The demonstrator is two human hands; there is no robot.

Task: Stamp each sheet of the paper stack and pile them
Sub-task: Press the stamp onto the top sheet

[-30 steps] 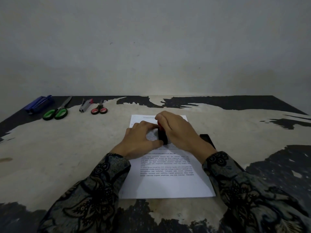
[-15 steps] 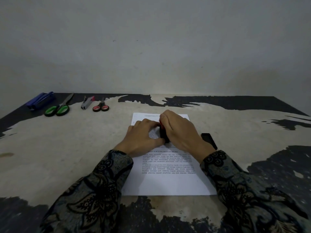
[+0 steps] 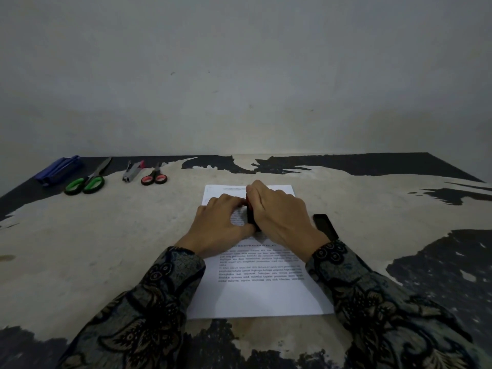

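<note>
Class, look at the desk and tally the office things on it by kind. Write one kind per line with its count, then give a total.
Scissors: 2, green-handled and red-handled
Stapler: 1, blue
Staple remover: 1
Stamp: 1, held in both hands
Black lid or case: 1
Paper stack: 1; its sheets cannot be counted
Total: 7

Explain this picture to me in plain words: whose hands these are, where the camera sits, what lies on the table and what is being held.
No machine here: a person wears a camera on the head, looking down at their own hands. The right hand grips a black and red stamp standing on the printed paper. The left hand touches the stamp from the other side. On the worn table, far left, lie a blue stapler, green scissors, a grey staple remover and small red scissors. A black flat object lies right of the paper.
</note>
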